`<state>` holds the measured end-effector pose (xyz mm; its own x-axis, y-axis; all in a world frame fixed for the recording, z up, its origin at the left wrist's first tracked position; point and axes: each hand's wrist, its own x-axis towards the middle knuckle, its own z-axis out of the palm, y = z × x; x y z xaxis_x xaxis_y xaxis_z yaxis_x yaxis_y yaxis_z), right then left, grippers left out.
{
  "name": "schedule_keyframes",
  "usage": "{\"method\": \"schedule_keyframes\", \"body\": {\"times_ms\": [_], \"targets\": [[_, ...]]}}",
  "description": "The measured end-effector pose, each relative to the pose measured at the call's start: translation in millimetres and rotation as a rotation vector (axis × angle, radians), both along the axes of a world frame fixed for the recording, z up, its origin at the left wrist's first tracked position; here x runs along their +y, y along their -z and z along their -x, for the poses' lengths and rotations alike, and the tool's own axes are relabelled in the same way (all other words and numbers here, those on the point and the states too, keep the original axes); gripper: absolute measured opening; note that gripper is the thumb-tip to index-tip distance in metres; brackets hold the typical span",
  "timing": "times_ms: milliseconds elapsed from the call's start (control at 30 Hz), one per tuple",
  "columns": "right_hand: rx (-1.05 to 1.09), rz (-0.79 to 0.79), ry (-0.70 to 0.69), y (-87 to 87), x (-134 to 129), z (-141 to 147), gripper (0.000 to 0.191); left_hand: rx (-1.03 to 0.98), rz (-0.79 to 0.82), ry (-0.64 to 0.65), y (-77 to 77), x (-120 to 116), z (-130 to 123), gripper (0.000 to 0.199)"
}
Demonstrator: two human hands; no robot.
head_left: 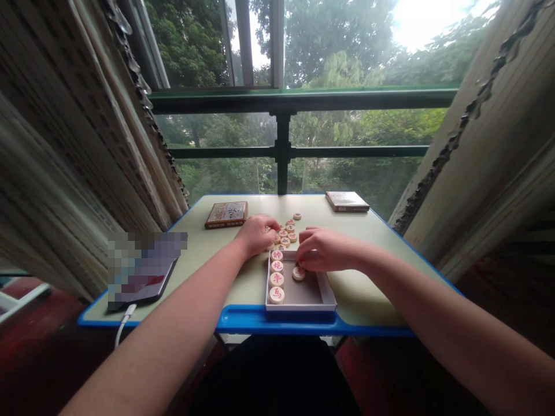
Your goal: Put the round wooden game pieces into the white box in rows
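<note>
Several round, pale Chinese chess pieces lie loosely heaped on the table beyond an open shallow white box. Curled at the heap's left side, my left hand has its fingers closed around a Chinese chess piece, partly hidden by them. Over the box's far right part, my right hand is closed, its fingertips at the edge of another Chinese chess piece. A column of red-marked pieces lines the box's left wall, faces up. One lone piece rests behind the heap.
A flat patterned box sits at the back left, and another flat box at the back right. On the left lies a blurred device with a white cable. The table's blue edge borders the front; curtains hang both sides.
</note>
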<state>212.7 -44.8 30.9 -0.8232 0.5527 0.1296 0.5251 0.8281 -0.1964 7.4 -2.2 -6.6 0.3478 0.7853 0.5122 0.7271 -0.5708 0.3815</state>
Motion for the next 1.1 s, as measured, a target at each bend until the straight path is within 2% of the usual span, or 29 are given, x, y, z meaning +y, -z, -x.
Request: {"method": "schedule_keyframes", "body": {"times_ms": [200, 367, 633, 1100], "targets": [[-0.010, 0.044, -0.003, -4.0, -7, 2, 0.016, 0.014, 0.005, 0.000, -0.2, 0, 0, 0.023], [-0.003, -0.064, -0.017, 3.1, -6, 9, 0.009, 0.020, 0.011, -0.005, -0.6, 0, 0, 0.024], [0.094, -0.195, 0.000, 14.8, 1, 15, 0.015, 0.036, 0.015, -0.007, -0.8, -1, 0, 0.024], [0.073, -0.158, -0.062, 14.5, 3, 15, 0.013, 0.048, 0.023, -0.004, -1.0, -1, 0, 0.023]]}}
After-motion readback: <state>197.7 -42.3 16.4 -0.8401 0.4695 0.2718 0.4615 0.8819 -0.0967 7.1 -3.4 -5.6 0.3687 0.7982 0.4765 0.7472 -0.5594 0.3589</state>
